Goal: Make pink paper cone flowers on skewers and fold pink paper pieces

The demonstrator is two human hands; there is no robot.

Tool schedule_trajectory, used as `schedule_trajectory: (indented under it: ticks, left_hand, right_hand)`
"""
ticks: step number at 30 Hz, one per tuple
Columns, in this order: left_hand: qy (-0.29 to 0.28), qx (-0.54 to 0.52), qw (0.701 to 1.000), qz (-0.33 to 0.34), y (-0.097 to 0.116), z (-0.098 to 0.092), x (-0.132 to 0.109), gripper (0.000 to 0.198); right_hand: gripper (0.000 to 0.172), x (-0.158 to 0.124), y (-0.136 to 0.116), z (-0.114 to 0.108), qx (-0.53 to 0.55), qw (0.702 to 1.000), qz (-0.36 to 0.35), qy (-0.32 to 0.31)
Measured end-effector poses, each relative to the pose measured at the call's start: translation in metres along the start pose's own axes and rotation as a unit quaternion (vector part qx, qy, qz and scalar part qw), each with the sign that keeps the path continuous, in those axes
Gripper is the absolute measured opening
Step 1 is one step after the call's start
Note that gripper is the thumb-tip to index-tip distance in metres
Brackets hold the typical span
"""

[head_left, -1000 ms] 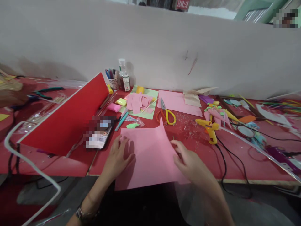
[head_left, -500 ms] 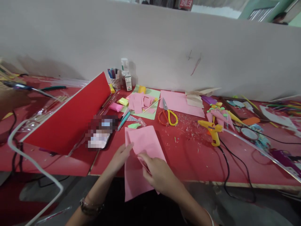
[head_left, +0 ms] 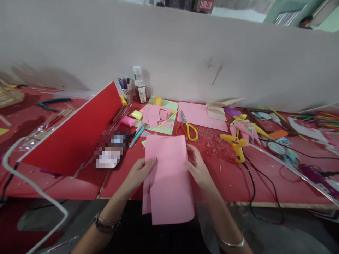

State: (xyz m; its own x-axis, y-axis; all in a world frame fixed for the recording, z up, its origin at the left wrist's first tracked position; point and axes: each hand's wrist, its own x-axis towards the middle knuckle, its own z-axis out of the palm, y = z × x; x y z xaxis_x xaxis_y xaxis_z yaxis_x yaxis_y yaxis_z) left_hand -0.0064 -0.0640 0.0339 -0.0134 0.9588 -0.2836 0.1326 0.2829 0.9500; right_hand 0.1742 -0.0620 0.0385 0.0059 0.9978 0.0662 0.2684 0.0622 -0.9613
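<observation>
A sheet of pink paper [head_left: 169, 183], bent over on itself along its right side, is held up above the table's front edge. My left hand [head_left: 140, 173] is closed on its left edge, thumb on top and the other fingers behind. On the opposite side my right hand [head_left: 198, 165] grips the rounded bend, its fingers partly hidden by the paper. Just beyond the sheet lie scissors [head_left: 188, 128] with red and yellow handles. A phone [head_left: 116, 151], partly blurred, rests left of my left hand.
A red board [head_left: 79, 130] leans at the left. Pink paper pieces [head_left: 152, 116] lie on green paper at the back. To the right are a yellow glue gun [head_left: 237, 145] with a black cord and pink paper cones [head_left: 243, 128]. A pen cup [head_left: 127, 92] stands by a bottle [head_left: 140, 88].
The pink paper has been folded over, its loose layer now lying on top. My right hand has moved from the sheet's middle to its right side. The hand and tool at far left are gone.
</observation>
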Motion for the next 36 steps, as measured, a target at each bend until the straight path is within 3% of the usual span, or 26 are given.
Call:
schedule_trajectory:
  ticks: [3,7,13,20,36]
  left_hand:
    - [0.002,-0.009,1.0,-0.004,0.005,0.003,0.001,0.04]
    - [0.005,-0.036,0.999,-0.008,0.003,0.007,0.003,0.038]
    - [-0.024,-0.03,0.999,0.012,-0.004,0.008,0.002,0.033]
    - [-0.056,-0.023,0.998,-0.01,-0.007,0.012,-0.001,0.037]
    - [-0.068,-0.008,0.998,-0.009,-0.008,0.015,-0.006,0.037]
  right_hand:
    - [0.046,0.003,0.004,-0.001,0.088,0.989,0.107,-0.044]
    - [0.038,0.004,0.007,0.003,0.152,0.976,0.156,-0.024]
    - [0.035,0.006,0.009,0.006,0.171,0.974,0.149,0.027]
    - [0.033,0.002,0.01,0.007,0.153,0.974,0.156,0.066]
    - [0.031,-0.001,0.01,0.003,0.114,0.981,0.131,0.085]
